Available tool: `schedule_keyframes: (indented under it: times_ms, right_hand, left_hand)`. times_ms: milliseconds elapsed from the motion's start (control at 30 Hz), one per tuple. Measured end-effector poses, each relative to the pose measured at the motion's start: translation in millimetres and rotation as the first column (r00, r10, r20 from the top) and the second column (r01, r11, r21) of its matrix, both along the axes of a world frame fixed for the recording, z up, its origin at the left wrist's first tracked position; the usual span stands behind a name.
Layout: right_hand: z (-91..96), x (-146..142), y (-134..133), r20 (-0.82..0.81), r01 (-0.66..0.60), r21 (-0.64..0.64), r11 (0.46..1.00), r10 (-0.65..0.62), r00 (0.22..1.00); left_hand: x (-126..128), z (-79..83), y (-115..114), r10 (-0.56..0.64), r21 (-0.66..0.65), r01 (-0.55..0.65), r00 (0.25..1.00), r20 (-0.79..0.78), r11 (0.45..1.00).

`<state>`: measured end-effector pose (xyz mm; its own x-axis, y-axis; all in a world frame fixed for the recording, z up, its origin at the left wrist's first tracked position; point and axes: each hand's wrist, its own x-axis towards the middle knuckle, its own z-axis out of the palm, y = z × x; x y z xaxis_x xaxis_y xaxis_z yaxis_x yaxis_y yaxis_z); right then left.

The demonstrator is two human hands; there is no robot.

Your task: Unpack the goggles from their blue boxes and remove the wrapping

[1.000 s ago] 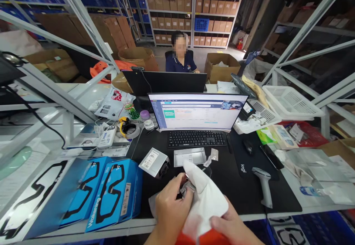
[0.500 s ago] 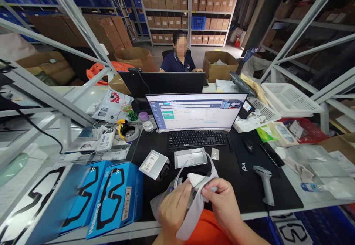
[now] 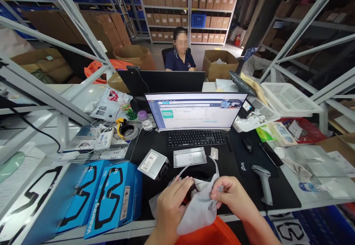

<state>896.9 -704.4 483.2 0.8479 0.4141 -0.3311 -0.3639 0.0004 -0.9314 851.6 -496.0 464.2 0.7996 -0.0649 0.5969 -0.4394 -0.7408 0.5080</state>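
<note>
Your left hand (image 3: 171, 205) and your right hand (image 3: 232, 197) both pinch a soft white cloth pouch (image 3: 198, 208) low over the front edge of the black desk mat (image 3: 244, 186). Your fingers are closed on the cloth. A dark thing sits partly inside it, but you cannot tell what it is. It looks like you are at the step of wrapping or sliding that thing into the pouch. The next move calls for a steady hold on the open edge, so the thin white cord (image 3: 213, 163) does not snag.

The blue cardboard boxes (image 3: 111, 197) on your left read "Wakening", or close to it. The mat reads "logi". The open silver tin box (image 3: 190, 157) lies just behind your hands, before the black keyboard (image 3: 196, 138). The words on the wide screen (image 3: 195, 111) are too small to read.
</note>
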Motion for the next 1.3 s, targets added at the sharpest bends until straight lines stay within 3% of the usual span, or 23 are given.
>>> schedule_keyframes:
  times_ms: [100,167,233,333,433,500,600,667,767,867,967,1033,1133,1200,1300]
  right_hand:
    - [-2.1,2,-12,0.008,-0.080,-0.057,0.995,0.081,0.997]
    - [-4.8,3,-26,0.032,-0.048,-0.130,0.990,0.052,0.998]
    - [-7.5,3,-43,0.112,0.142,-0.200,0.969,-0.121,0.986]
    - [-8.7,-1,-66,0.321,0.486,-0.202,0.850,-0.411,0.853]
    - [-6.1,-6,-72,0.514,0.584,-0.133,0.801,-0.448,0.732]
    - [-4.3,-7,-64,0.636,0.514,-0.110,0.851,-0.337,0.694]
    - [-5.6,-9,-39,0.728,0.247,-0.171,0.954,-0.047,0.684]
    - [-10.0,-12,-25,0.707,0.080,-0.261,0.962,0.135,0.694]
    - [-20.8,-21,-16,0.623,-0.110,-0.343,0.933,0.314,0.716]
    - [-33.1,-26,-15,0.567,-0.187,-0.190,0.964,0.263,0.781]
    - [-41.9,-24,-7,0.530,-0.015,0.016,1.000,0.004,0.848]
    - [-43.9,-20,0,0.535,0.075,0.022,0.997,-0.075,0.841]
    - [-42.7,-15,5,0.503,0.001,-0.176,0.984,0.089,0.860]
    - [-41.2,-13,4,0.452,-0.095,-0.308,0.947,0.233,0.861]
    - [-40.2,-11,3,0.424,-0.173,-0.379,0.909,0.337,0.840]
  left_hand:
    - [4,6.6,5,-0.016,0.001,0.016,0.999,-0.041,1.000]
    - [6,9.8,13,0.008,-0.024,-0.011,0.994,-0.109,1.000]
    - [8,12.0,23,0.045,-0.027,-0.051,0.982,-0.183,0.998]
    - [12,15.1,33,0.022,0.045,-0.009,0.958,-0.286,0.999]
    - [15,18.3,30,-0.088,0.113,0.134,0.935,-0.344,0.985]
    - [17,20.6,23,-0.130,0.119,0.179,0.933,-0.335,0.977]
    - [19,23.9,15,-0.173,0.094,0.208,0.941,-0.292,0.974]
    - [20,25.4,14,-0.168,0.079,0.195,0.948,-0.271,0.978]
    - [20,25.2,18,-0.097,0.042,0.111,0.961,-0.257,0.993]
    - [19,22.5,22,-0.094,-0.060,0.080,0.951,-0.296,0.995]
    - [18,21.2,22,-0.130,-0.144,0.088,0.939,-0.317,0.986]
    - [17,22.8,21,-0.141,-0.131,0.106,0.942,-0.305,0.986]
    - [17,26.7,19,-0.171,-0.040,0.167,0.942,-0.288,0.985]
    - [18,27.6,19,-0.201,0.026,0.218,0.936,-0.288,0.976]
    - [21,24.1,19,-0.276,0.116,0.321,0.914,-0.297,0.940]
